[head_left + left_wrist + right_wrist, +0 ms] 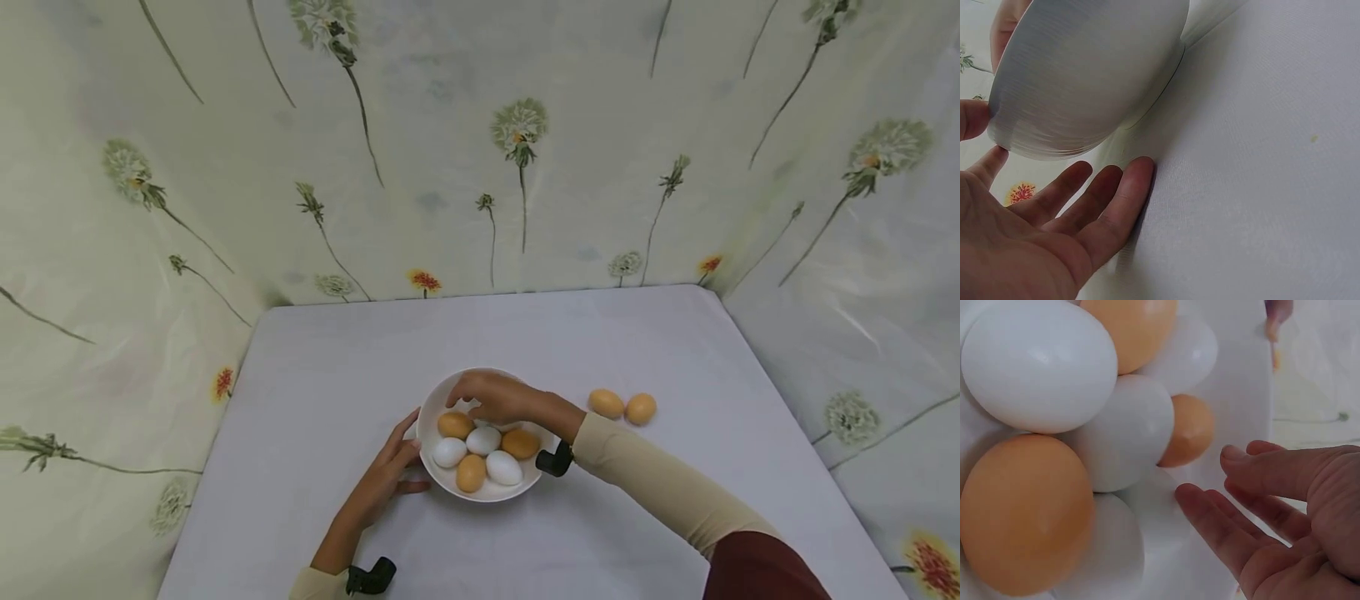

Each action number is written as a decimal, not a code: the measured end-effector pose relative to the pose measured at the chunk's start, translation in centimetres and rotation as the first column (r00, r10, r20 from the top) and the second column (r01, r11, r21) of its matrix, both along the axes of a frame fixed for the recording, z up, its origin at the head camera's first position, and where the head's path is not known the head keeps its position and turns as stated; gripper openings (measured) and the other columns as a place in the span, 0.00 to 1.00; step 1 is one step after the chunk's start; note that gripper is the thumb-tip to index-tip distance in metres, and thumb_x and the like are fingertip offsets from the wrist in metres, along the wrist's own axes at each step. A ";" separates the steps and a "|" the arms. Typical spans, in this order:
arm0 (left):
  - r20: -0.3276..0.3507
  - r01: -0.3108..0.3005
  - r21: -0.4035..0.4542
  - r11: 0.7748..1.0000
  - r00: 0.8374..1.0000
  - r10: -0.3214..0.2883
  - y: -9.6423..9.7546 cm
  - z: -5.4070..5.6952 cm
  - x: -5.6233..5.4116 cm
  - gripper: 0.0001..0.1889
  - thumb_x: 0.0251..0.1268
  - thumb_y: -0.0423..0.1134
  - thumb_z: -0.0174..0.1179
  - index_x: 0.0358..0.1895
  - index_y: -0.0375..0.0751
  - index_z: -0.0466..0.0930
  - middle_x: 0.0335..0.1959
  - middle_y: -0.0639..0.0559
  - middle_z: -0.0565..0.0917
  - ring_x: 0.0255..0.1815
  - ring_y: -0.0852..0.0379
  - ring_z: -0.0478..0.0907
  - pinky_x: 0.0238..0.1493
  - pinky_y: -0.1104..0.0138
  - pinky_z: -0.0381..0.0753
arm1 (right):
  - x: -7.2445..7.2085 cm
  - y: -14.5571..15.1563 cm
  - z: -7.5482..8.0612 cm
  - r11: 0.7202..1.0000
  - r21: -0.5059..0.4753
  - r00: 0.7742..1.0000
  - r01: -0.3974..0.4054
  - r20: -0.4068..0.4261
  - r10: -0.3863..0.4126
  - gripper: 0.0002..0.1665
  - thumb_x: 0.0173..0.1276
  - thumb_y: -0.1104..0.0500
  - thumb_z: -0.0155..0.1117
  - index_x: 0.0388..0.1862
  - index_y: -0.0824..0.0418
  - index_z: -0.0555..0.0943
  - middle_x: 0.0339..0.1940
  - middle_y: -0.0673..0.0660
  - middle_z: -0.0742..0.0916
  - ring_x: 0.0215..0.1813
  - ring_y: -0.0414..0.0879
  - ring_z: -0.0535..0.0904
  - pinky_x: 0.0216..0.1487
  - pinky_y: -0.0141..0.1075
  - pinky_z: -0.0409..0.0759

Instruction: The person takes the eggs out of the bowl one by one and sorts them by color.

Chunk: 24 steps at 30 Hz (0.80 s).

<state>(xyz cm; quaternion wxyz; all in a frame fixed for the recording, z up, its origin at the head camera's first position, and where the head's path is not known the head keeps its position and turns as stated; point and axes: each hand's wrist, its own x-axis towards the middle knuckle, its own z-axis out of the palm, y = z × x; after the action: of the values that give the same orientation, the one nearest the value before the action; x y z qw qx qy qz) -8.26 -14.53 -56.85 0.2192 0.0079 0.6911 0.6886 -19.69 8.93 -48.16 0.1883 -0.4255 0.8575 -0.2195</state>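
A white bowl [480,498] stands on the table with several white eggs [504,467] and brown eggs [471,472] inside. My left hand [384,475] is at the bowl's left side, fingertips touching the rim and outer wall; in the left wrist view the other fingers [1110,219] spread below the bowl [1091,69]. Over the far part of the bowl hovers my right hand [495,397], its fingers loosely bent. The right wrist view shows a gap between thumb and fingers with nothing held, beside a brown egg [1191,431] and a white egg [1129,434].
Two brown eggs, one [606,403] touching or close to the other [641,408], lie on the table right of the bowl, beyond my right forearm. A white cloth [337,358] covers the table. Flower-printed sheeting [435,167] hangs behind and at both sides.
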 end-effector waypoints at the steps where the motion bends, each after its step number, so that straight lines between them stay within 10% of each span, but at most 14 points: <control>1: -0.005 0.003 0.003 1.000 1.000 -0.003 0.0 0.0 0.0 0.32 0.78 0.58 0.46 0.79 0.66 0.48 0.70 0.36 0.68 0.60 0.42 0.78 0.50 0.46 0.86 | 0.0 -0.1 -0.1 1.000 0.006 1.000 -0.013 -0.013 0.013 0.18 0.65 0.68 0.69 0.54 0.60 0.85 0.53 0.55 0.86 0.53 0.49 0.82 0.54 0.36 0.83; 24: -0.011 0.007 0.021 1.000 1.000 -0.007 0.0 0.1 0.2 0.30 0.79 0.57 0.45 0.79 0.70 0.48 0.69 0.37 0.69 0.61 0.41 0.78 0.51 0.48 0.86 | 0.2 -2.1 -1.7 0.994 0.095 0.997 -0.052 0.053 0.047 0.21 0.64 0.66 0.71 0.57 0.55 0.85 0.54 0.51 0.85 0.55 0.42 0.77 0.61 0.34 0.79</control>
<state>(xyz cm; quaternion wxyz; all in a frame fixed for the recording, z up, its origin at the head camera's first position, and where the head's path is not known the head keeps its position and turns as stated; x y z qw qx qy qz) -8.11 -14.57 -56.71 0.2175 0.0164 0.6850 0.6952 -19.46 6.78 -49.82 0.2358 -0.4314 0.8511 -0.1842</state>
